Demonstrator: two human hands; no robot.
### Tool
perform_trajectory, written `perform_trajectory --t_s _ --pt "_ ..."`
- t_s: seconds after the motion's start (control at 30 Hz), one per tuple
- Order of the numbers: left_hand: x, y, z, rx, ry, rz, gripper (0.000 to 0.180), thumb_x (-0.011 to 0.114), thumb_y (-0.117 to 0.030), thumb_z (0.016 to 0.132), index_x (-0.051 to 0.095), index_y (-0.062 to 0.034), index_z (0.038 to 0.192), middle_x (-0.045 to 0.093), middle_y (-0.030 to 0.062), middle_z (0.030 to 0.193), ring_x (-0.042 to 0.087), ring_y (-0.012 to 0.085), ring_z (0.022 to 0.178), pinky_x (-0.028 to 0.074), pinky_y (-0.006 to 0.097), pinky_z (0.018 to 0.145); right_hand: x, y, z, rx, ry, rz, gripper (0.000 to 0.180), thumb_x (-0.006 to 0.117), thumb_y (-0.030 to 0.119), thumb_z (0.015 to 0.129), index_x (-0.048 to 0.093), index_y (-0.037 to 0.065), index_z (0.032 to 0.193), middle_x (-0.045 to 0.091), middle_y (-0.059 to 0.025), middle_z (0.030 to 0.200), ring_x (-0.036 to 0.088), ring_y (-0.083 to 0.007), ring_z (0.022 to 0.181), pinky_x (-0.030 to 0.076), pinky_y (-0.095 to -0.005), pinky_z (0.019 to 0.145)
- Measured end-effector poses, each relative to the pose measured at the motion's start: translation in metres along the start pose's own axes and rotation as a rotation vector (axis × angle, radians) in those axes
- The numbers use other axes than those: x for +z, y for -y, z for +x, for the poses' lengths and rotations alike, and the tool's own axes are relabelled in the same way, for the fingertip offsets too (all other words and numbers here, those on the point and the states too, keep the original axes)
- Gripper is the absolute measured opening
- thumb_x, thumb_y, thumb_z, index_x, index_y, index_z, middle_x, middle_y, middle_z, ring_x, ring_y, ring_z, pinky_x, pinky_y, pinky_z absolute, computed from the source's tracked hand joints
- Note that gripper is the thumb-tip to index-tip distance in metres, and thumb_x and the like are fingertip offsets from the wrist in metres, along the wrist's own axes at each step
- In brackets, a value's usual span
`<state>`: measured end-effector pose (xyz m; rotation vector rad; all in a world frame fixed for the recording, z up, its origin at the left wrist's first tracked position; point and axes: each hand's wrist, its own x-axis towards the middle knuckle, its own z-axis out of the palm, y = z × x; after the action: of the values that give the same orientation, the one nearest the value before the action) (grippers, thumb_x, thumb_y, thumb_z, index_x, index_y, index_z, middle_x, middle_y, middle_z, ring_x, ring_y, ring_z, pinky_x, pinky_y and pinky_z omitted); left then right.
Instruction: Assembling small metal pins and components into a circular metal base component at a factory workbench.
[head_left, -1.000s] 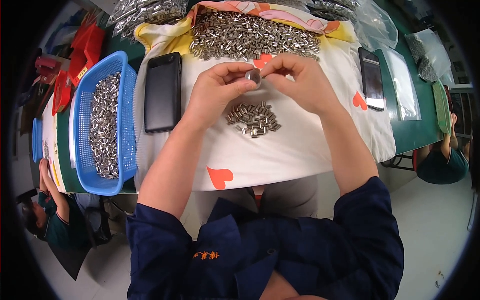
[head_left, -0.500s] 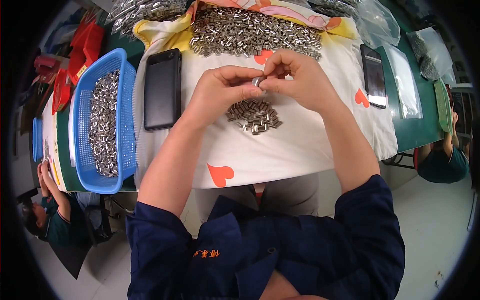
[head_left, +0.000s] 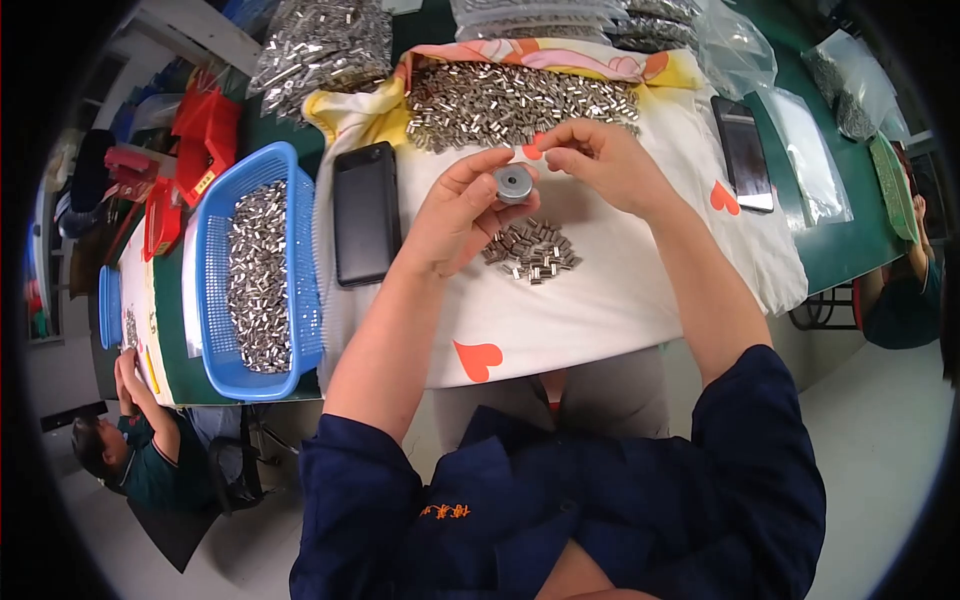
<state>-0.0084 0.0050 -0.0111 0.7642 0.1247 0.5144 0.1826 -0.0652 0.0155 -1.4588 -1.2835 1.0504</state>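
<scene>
A round grey metal disc (head_left: 514, 184) with a small dark hole at its centre is gripped between the thumb and fingers of my left hand (head_left: 460, 215). My right hand (head_left: 605, 165) is just right of it, apart from the disc, thumb and index finger drawn close in a pinch. Whether a small part sits between those fingertips I cannot make out. Below the hands, a small pile of short shiny metal cylinders (head_left: 530, 252) lies on the white cloth (head_left: 610, 310). A far larger heap of such cylinders (head_left: 520, 105) covers the cloth's far end.
On the left stands a blue plastic basket (head_left: 305, 260) of metal cylinders, beside a black phone-like device (head_left: 366, 215). A smartphone (head_left: 742, 155) and clear plastic bags (head_left: 808, 150) lie at right. Filled bags (head_left: 325, 50) line the back. A co-worker (head_left: 150, 450) sits far left, another (head_left: 900, 300) far right.
My right hand has come away from the disc, moving right. My left hand has tilted the disc so its round face shows. The whole view has shifted slightly.
</scene>
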Motion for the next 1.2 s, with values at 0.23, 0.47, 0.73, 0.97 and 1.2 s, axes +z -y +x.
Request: perform_trajectory --t_s 0.23,0.47,0.73,0.97,1.2 --pt "-0.005 0.008 -0.001 0.016 -0.143 0.01 0.023 0.053 -0.014 0.085 0.051 -0.0048 0.107 0.058 0.0107 0.1 0.059 0.0216 0.088 0.048 0.035 0.081 0.016 0.018 -0.014 -0.01 -0.079 -0.154 0.016 0.054 0.009 0.081 0.059 0.003 0.095 0.06 -0.0024 0.086 0.054 -0.0085 0.079 0.043 -0.0225 0.073" --pt "0.004 0.0 0.003 0.163 -0.351 0.272 0.019 0.048 -0.005 0.086 0.051 -0.0003 0.104 0.058 0.011 0.094 0.058 0.0224 0.088 0.047 0.035 0.082 0.061 -0.001 -0.063 -0.398 -0.218 -0.668 0.03 0.055 0.017 0.08 0.054 0.004 0.106 0.053 -0.0138 0.109 0.05 -0.0266 0.102 0.039 -0.0348 0.088" --pt "0.075 -0.016 -0.005 0.154 -0.246 1.016 0.019 0.06 -0.006 0.076 0.061 0.0003 0.094 0.063 0.0049 0.084 0.058 0.0096 0.078 0.047 0.022 0.072 0.086 -0.016 -0.062 -0.494 -0.035 -0.894 0.044 0.056 0.029 0.078 0.047 0.005 0.113 0.043 -0.016 0.119 0.037 -0.032 0.115 0.028 -0.0424 0.098" --pt "0.079 0.035 0.048 0.041 0.069 1.489 0.025 0.069 -0.018 0.068 0.062 -0.0047 0.088 0.063 0.0078 0.079 0.061 0.0172 0.075 0.047 0.026 0.07 0.093 -0.012 -0.069 -0.417 0.074 -0.759 0.039 0.053 0.022 0.076 0.049 0.004 0.11 0.052 -0.0172 0.107 0.047 -0.0337 0.101 0.034 -0.0411 0.091" --pt "0.073 0.005 0.022 0.34 0.0 1.5 0.025 0.065 -0.015 0.071 0.063 -0.0079 0.095 0.06 0.0078 0.102 0.056 0.0185 0.094 0.042 0.027 0.083 0.097 -0.01 -0.048 -0.424 0.064 -0.938 0.032 0.054 0.025 0.076 0.056 0.004 0.1 0.055 -0.0144 0.103 0.049 -0.0307 0.1 0.037 -0.0395 0.088"
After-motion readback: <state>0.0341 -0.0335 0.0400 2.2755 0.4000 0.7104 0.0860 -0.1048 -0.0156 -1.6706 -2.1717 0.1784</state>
